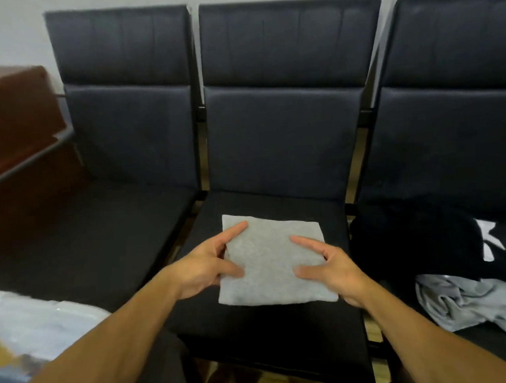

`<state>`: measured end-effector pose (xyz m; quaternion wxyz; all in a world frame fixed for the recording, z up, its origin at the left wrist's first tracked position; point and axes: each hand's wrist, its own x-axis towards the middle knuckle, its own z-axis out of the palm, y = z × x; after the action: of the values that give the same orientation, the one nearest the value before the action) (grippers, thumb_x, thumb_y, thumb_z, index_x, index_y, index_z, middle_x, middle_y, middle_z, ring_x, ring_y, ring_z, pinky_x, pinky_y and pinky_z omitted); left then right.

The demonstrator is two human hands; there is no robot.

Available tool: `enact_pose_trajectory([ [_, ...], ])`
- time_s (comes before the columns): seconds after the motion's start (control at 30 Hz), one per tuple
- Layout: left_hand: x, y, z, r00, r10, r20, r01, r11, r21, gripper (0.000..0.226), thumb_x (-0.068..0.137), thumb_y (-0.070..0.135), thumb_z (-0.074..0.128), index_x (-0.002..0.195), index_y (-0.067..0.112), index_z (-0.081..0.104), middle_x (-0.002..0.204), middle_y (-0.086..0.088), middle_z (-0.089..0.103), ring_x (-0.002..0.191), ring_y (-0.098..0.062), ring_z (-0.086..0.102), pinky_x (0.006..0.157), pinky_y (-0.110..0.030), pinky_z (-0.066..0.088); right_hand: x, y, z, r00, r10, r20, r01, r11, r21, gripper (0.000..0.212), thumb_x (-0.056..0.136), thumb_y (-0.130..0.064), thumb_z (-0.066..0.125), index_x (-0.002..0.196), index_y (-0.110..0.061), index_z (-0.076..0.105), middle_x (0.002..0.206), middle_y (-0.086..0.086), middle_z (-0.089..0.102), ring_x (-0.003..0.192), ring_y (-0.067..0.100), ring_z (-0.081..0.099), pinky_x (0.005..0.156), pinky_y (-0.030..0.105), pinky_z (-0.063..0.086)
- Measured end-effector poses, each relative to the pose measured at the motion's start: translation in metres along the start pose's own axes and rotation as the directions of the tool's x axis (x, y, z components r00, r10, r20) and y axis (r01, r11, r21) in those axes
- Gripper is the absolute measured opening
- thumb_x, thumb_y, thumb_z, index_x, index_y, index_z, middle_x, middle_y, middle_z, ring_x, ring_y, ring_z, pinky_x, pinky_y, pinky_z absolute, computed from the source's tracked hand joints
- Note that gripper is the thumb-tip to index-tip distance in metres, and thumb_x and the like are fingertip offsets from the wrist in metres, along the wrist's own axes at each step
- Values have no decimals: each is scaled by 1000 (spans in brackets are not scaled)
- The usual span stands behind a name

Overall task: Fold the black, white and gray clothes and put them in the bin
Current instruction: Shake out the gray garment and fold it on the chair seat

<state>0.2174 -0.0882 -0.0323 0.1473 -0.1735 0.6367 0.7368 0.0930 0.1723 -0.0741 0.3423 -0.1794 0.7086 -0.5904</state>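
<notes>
A gray cloth [269, 261], folded into a flat square, lies on the seat of the middle black chair [263, 335]. My left hand [209, 265] is at the square's left edge, forefinger and thumb stretched out over the fabric. My right hand [330, 265] mirrors it at the right edge, forefinger and thumb also straight on the cloth. Neither hand grips the fabric. On the right chair's seat lies a crumpled black garment [411, 240] with a white piece [490, 240] showing beside it, and a rumpled gray garment [472, 302] in front.
Three black padded chairs stand in a row against a pale wall; the left chair seat [80, 240] holds nothing. A brown wooden cabinet [13, 117] stands at far left. A whitish plastic-looking object [34, 323] sits at lower left.
</notes>
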Motion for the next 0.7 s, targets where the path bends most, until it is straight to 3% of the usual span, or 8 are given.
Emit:
enact_pose_trajectory([
  [0.13, -57, 27, -9, 998, 51, 30, -53, 994, 91, 99, 82, -16, 66, 149, 52, 39, 144, 1, 48, 126, -27, 59, 99, -47, 55, -28, -49, 11, 992, -99, 79, 109, 985, -135, 81, 80, -14, 85, 143, -50, 49, 137, -16, 53, 112, 4, 65, 89, 28, 58],
  [0.3, -119, 45, -17, 994, 95, -60, -81, 976, 202, 99, 85, -11, 66, 150, 55, 32, 143, 4, 44, 125, -23, 55, 88, -38, 59, -33, -90, 39, 962, -206, 177, 252, 920, -301, 90, 81, -17, 84, 149, -53, 36, 141, -24, 45, 120, -4, 53, 84, 7, 48],
  [0.37, -153, 45, -25, 975, 108, -195, -62, 972, 228, 97, 87, -10, 67, 150, 56, 32, 141, 6, 43, 124, -22, 52, 89, -37, 58, -25, -99, 64, 931, -227, 287, 317, 892, -323, 94, 82, -18, 83, 150, -57, 31, 145, -21, 43, 125, -1, 50, 90, 12, 47],
  [0.47, -201, 41, -37, 937, 122, -326, -45, 971, 233, 99, 86, -9, 69, 150, 56, 32, 141, 6, 41, 127, -24, 49, 97, -40, 54, -11, -115, 107, 889, -229, 396, 374, 863, -340, 101, 83, -20, 83, 151, -62, 21, 152, -17, 35, 131, 8, 46, 105, 33, 45],
  [0.53, -248, 29, -46, 859, 132, -495, -28, 977, 212, 100, 87, -10, 67, 153, 53, 28, 141, 6, 40, 126, -22, 49, 97, -39, 55, -2, -130, 156, 799, -219, 559, 469, 809, -353, 106, 84, -17, 81, 154, -58, 13, 148, -22, 26, 130, 7, 38, 101, 32, 41],
  [0.6, -268, 23, -52, 839, 130, -528, -13, 976, 219, 101, 87, -8, 67, 154, 54, 24, 142, 7, 38, 126, -22, 49, 99, -41, 54, 3, -136, 177, 771, -243, 588, 511, 788, -344, 109, 84, -12, 80, 156, -54, 9, 150, -21, 22, 132, 4, 31, 103, 28, 36],
  [0.7, -306, -1, -65, 772, 116, -624, 36, 973, 226, 103, 87, -5, 70, 154, 57, 22, 145, 11, 35, 130, -23, 48, 106, -50, 50, 10, -140, 226, 672, -257, 695, 570, 778, -263, 113, 83, -8, 80, 157, -53, 7, 160, -17, 20, 141, 6, 27, 111, 28, 33],
])
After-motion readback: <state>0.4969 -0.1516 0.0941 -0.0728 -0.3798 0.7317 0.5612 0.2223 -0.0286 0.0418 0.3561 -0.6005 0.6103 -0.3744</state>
